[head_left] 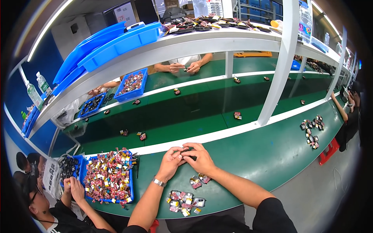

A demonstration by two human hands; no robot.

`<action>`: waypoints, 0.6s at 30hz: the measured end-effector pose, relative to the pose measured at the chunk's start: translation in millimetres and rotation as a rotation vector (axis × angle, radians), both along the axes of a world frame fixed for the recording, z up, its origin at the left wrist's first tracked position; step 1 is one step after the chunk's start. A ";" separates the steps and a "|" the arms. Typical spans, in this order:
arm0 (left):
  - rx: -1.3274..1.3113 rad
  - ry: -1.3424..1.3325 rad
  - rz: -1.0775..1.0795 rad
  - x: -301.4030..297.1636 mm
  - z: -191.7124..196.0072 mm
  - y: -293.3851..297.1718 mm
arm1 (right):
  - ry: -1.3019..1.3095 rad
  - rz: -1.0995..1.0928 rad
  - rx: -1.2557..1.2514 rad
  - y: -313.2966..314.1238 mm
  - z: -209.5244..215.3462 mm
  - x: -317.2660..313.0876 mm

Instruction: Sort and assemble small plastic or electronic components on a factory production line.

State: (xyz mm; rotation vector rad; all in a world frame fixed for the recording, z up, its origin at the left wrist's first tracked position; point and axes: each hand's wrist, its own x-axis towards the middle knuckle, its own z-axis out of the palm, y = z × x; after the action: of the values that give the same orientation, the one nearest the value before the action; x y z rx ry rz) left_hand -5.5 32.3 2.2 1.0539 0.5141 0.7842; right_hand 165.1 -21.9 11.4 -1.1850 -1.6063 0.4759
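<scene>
My left hand (169,163), with a metal watch on its wrist, and my right hand (201,160) meet over the green worktop. Their fingers close together around a small black plastic part (187,153), mostly covered by the fingertips. Just below the hands lies a pair of small black casings with pink and yellow-white pieces (199,180). Closer to my body, between my forearms, sits a cluster of similar casings (185,202). Left of my left forearm stands a blue tray (131,189) heaped with small pink, white and yellow parts.
A co-worker (42,209) sits at the left beside a blue tray of black parts (70,166). Beyond the white rail, a green conveyor belt (186,112) carries scattered pieces. A white post (278,70) rises ahead to a loaded shelf. More casings (312,130) lie far right.
</scene>
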 end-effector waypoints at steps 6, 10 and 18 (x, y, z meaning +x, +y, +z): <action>-0.008 -0.010 0.044 -0.7 -0.1 -1.5 | 0.010 0.021 0.024 -2.0 1.0 -2.3; -0.014 -0.026 0.051 -1.3 1.7 -3.6 | 0.005 -0.012 0.006 -0.6 -3.0 -2.0; 0.042 -0.083 0.029 12.1 -14.7 2.3 | 0.061 -0.044 0.108 2.8 -19.0 3.3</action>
State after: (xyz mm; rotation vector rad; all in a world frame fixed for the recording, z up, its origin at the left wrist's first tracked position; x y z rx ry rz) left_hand 6.5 34.6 -12.5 1.0503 0.4445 0.8635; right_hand 168.4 -19.1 -7.6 -1.1127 -1.5313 0.3886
